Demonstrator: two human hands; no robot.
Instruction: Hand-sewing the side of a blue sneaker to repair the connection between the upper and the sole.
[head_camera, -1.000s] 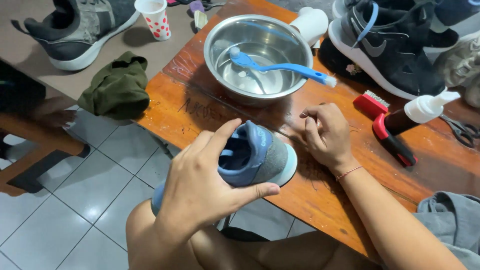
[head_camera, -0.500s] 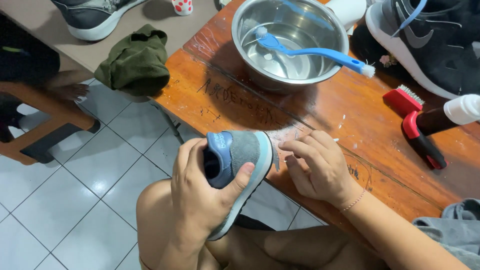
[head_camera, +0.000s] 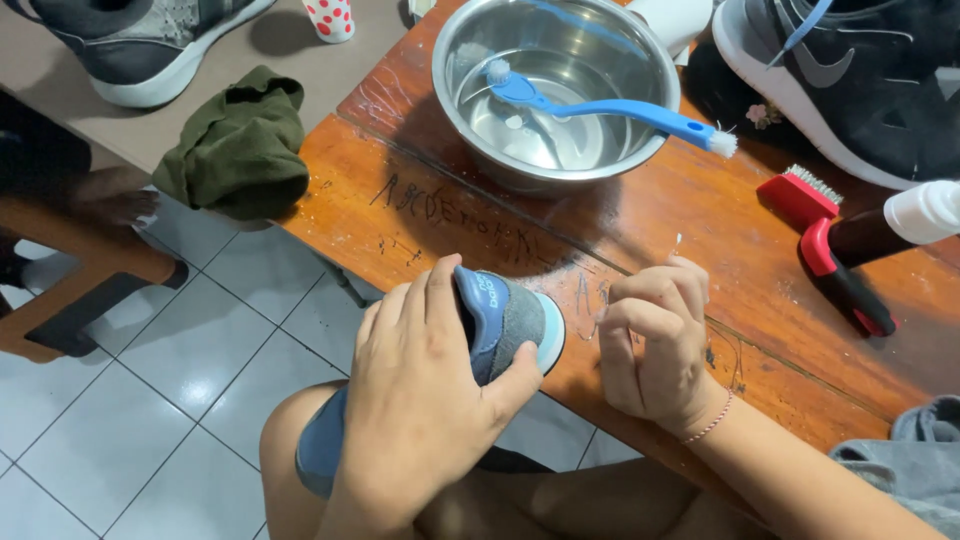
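Head view: a scratched wooden table (head_camera: 640, 260) stands over a white tiled floor (head_camera: 120, 420), with a steel bowl (head_camera: 455, 60) on it holding a blue brush (head_camera: 600, 105). At the table's edge, the left hand (head_camera: 420, 400) clasps a blue-grey sneaker (head_camera: 510, 320); beside its toe, the right hand (head_camera: 655, 340) pinches a thin white thread (head_camera: 677, 243).
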